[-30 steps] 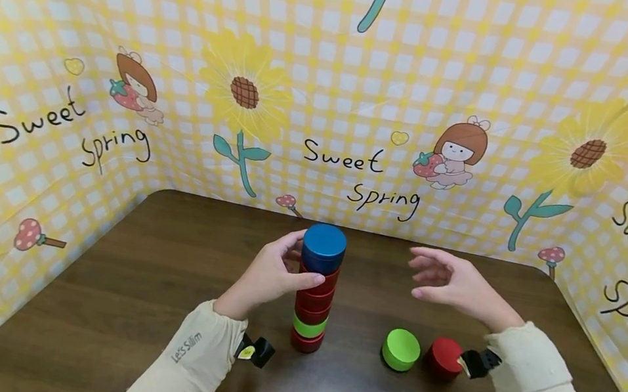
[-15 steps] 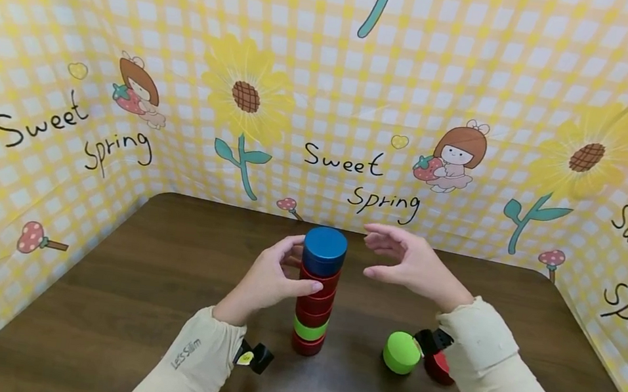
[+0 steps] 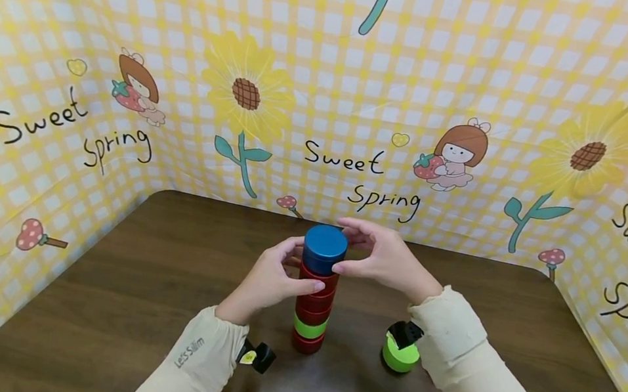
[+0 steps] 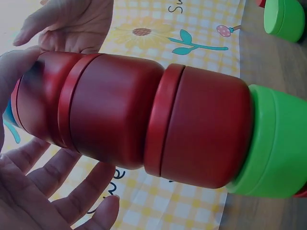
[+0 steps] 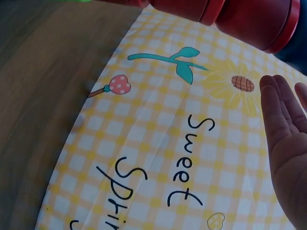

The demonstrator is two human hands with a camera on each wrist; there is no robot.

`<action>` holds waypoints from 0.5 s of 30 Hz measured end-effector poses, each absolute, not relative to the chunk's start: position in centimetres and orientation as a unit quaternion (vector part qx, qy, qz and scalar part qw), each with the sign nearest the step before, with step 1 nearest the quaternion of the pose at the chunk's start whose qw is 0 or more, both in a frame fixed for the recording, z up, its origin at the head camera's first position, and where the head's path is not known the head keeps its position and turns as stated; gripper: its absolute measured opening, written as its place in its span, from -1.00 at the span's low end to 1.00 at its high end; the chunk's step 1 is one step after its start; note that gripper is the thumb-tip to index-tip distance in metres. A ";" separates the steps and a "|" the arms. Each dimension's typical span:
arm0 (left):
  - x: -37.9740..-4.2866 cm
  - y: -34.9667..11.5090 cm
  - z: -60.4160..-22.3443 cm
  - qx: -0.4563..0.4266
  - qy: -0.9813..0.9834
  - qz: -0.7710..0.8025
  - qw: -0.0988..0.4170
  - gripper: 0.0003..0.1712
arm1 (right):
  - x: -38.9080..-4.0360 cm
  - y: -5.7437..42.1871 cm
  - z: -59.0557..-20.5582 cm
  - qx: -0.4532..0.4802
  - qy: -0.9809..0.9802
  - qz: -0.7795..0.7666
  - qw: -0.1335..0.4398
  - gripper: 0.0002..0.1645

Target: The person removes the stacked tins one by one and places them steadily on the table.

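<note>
While left grip (image 3: 267, 278) around red tin (image 4: 45, 98), right grip (image 3: 380, 254) wide, loose green tin (image 3: 400, 358) (partly behind camera (image 3: 406, 333))

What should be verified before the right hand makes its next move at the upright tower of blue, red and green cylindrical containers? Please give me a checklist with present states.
1. Tower of smooth cylindrical containers stands upright: ok.
2. Left hand steadies it: ok, thumb in front and fingers reaching behind.
3. Right hand has firm contact with the blue cylindrical container on top: cannot tell; the thumb overlaps its edge in the head view.
4. Loose bright-green cylindrical container stands apart from the tower: ok.
5. Black wrist camera clears that green container: cannot tell; it overlaps it in the head view.
</note>
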State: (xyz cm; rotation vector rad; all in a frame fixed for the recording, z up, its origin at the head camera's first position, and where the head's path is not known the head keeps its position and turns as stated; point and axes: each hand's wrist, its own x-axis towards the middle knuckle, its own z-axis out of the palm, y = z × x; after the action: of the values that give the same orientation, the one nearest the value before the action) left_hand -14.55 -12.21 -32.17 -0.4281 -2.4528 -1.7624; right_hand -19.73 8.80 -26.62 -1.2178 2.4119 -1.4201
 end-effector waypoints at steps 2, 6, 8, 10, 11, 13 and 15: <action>-14.6 -12.2 -32.2 -0.140 -0.801 -0.581 0.045 -0.33 | -19.8 8.5 -26.6 -0.401 0.790 -0.462 0.041 -0.23; -14.6 -12.2 -32.3 -0.138 -0.795 -0.589 0.047 -0.34 | -19.8 8.2 -26.6 -0.409 0.788 -0.459 0.037 -0.28; -14.6 -12.1 -32.4 -0.138 -0.792 -0.593 0.046 -0.34 | -19.8 8.1 -26.6 -0.411 0.786 -0.460 0.037 -0.30; -14.6 -12.1 -32.4 -0.136 -0.791 -0.594 0.045 -0.35 | -19.8 8.0 -26.7 -0.414 0.785 -0.460 0.037 -0.31; -14.6 -12.1 -32.4 -0.134 -0.791 -0.596 0.043 -0.35 | -19.8 8.0 -26.7 -0.414 0.784 -0.460 0.041 -0.31; -14.6 -12.1 -32.5 -0.132 -0.790 -0.597 0.044 -0.37 | -19.8 7.9 -26.7 -0.414 0.783 -0.462 0.046 -0.32; -14.6 -12.1 -32.5 -0.130 -0.790 -0.597 0.045 -0.38 | -19.8 7.8 -26.7 -0.412 0.783 -0.463 0.052 -0.33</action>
State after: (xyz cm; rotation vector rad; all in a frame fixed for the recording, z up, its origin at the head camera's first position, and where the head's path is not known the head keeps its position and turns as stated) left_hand -14.61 -12.14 -32.52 -0.3959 -2.4151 -1.8242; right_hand -19.84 7.84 -26.74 -1.2527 2.3809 -1.4093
